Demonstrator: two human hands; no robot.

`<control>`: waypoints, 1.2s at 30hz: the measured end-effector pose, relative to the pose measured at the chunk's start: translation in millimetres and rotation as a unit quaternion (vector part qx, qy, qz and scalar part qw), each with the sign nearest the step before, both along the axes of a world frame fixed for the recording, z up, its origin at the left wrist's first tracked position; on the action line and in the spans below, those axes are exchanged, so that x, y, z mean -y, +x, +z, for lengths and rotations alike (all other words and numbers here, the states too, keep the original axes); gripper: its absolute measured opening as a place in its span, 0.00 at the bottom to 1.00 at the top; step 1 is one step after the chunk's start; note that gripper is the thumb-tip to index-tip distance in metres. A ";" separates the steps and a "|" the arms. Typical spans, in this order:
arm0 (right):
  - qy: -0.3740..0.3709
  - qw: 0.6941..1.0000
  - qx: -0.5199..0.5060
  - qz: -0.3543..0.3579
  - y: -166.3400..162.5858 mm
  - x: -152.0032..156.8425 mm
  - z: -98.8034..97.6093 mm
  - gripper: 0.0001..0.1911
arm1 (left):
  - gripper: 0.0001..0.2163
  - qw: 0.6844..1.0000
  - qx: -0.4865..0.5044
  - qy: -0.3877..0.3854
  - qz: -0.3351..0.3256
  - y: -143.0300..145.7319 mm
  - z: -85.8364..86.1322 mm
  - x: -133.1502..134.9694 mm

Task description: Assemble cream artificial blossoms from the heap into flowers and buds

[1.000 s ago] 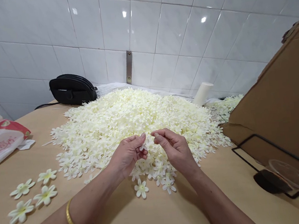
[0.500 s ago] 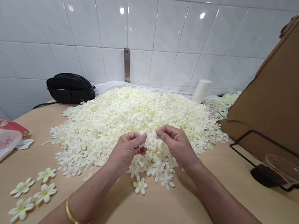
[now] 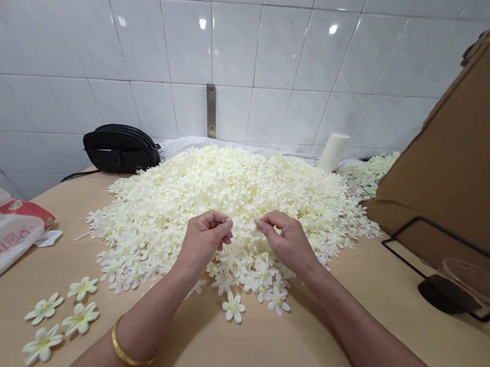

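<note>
Over the front of a large heap of pale cream artificial flowers [image 3: 226, 180], my two hands are held up a short way apart. My left hand [image 3: 209, 234], with a gold bangle [image 3: 124, 347] on its forearm, is closed, thumb pressed against the curled fingers. Whatever it pinches, if anything, is hidden. Thumb and forefinger of my right hand [image 3: 286, 239] also meet in a pinch; anything between them blends into the pale flowers behind. Two single flowers, one [image 3: 233, 306] and another [image 3: 278, 301], lie at the heap's front edge below my hands.
Several larger yellow-centred flowers [image 3: 81, 317] lie at left, near a red-and-white plastic packet [image 3: 4, 239]. A black pouch [image 3: 120, 148] and a white roll [image 3: 333, 151] stand behind. At right are a cardboard box [image 3: 465, 178] and a black wire frame [image 3: 466, 251].
My hands have drawn slightly apart. A white petal-like piece visible at my left fingertips earlier no longer shows there. The whole view has shifted a little.
</note>
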State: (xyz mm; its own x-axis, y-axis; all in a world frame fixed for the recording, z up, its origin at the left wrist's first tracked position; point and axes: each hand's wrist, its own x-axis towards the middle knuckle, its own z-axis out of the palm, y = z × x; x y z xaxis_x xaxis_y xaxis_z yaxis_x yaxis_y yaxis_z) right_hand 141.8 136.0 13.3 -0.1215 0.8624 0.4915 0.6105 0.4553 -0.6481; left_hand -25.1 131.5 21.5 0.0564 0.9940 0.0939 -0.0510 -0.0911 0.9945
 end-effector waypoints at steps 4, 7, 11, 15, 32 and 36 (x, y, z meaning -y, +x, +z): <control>0.024 0.999 0.035 -0.019 -2.3 -2.7 -5.7 0.10 | 0.07 0.995 -0.071 0.058 0.049 -3.8 -0.5 -3.6; 0.073 0.990 0.097 -0.066 -3.9 -4.2 -8.9 0.08 | 0.07 0.978 -0.144 0.110 0.102 -7.6 -6.2 -8.9; 0.128 0.976 0.135 -0.117 -2.1 -3.8 -10.1 0.09 | 0.05 0.960 -0.192 0.140 0.148 -12.0 -15.3 -14.3; 0.176 0.964 0.149 -0.131 1.4 -2.8 -11.6 0.08 | 0.05 0.941 -0.236 0.172 0.169 -9.4 -15.1 -11.3; 0.204 0.962 0.138 -0.115 3.1 -0.6 -13.2 0.08 | 0.11 0.870 -0.435 0.229 0.043 -4.9 -44.0 111.5; 0.208 0.963 0.132 -0.109 1.4 1.5 -13.1 0.07 | 0.11 0.838 -0.497 0.222 0.049 0.1 -51.0 123.3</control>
